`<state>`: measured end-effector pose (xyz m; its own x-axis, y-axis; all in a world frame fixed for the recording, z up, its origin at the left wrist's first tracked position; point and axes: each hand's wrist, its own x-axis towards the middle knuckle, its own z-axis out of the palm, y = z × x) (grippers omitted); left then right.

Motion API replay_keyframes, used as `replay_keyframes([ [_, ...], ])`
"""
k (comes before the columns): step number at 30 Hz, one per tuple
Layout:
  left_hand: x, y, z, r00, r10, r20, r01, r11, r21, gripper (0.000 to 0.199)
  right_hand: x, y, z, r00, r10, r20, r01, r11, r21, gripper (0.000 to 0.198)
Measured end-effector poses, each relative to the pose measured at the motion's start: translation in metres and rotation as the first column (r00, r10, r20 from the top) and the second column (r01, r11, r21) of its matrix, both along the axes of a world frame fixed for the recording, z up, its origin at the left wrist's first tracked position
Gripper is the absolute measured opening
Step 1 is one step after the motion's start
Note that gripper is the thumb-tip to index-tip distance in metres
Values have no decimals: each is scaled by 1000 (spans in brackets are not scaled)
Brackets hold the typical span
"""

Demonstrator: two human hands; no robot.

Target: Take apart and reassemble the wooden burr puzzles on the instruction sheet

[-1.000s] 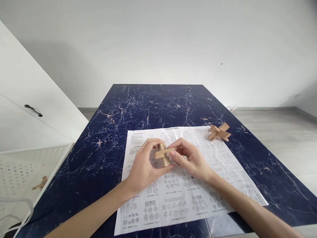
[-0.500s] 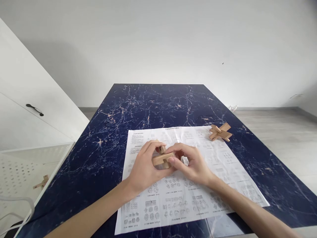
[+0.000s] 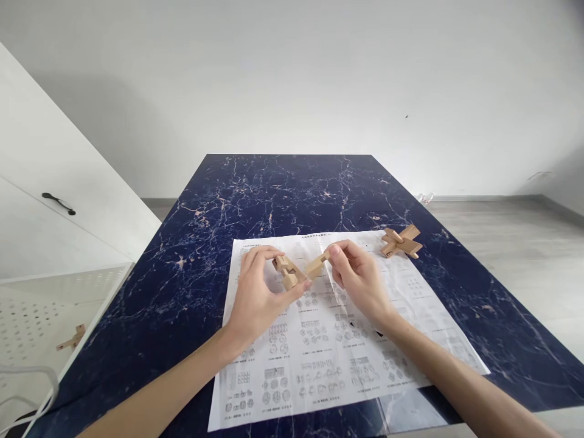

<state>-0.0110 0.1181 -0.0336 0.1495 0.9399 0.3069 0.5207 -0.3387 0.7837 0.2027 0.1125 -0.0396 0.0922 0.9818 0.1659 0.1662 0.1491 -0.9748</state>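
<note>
My left hand is closed around notched wooden puzzle pieces, its thumb stretched along their near side. Between the thumb and fingers of my right hand is a single notched wooden puzzle piece, tilted, with its lower end close to my left thumb tip. Whether that end touches the thumb or the other pieces, I cannot tell. Both hands are above a printed instruction sheet covered with small diagrams. An interlocked wooden cross puzzle lies at the sheet's far right corner.
The sheet lies on a dark blue marble-patterned table. A white cabinet with a black handle stands at the left. Below it, another wooden puzzle sits on a perforated white surface, near a white cable.
My right hand has drawn a wooden piece away from the pieces in my left hand, moving right and slightly up. The view has shifted a little.
</note>
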Motion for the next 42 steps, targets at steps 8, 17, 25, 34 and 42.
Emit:
replay_keyframes([
  [8, 0, 2, -13, 991, 54, -122, -57, 998, -18, 63, -1, 0, -2, 952, -39, 304, 41, 999, -3, 47],
  [17, -3, 4, -22, 973, 30, -227, -24, 999, 27, 62, 1, 4, 1, 942, -69, 329, 91, 995, -50, 56],
  [25, -4, 2, -23, 963, -3, -269, 4, 1000, 6, 58, 3, 6, -7, 923, 9, 386, 24, 996, -81, 48],
  [34, -5, 3, -22, 958, -17, -287, 12, 1000, -17, 61, 3, 6, -5, 932, 164, 324, -125, 982, -140, 36],
  [42, -5, 2, -23, 959, -130, -251, 123, 991, -43, 75, 3, 4, -9, 933, 249, 258, -216, 965, -151, 29],
])
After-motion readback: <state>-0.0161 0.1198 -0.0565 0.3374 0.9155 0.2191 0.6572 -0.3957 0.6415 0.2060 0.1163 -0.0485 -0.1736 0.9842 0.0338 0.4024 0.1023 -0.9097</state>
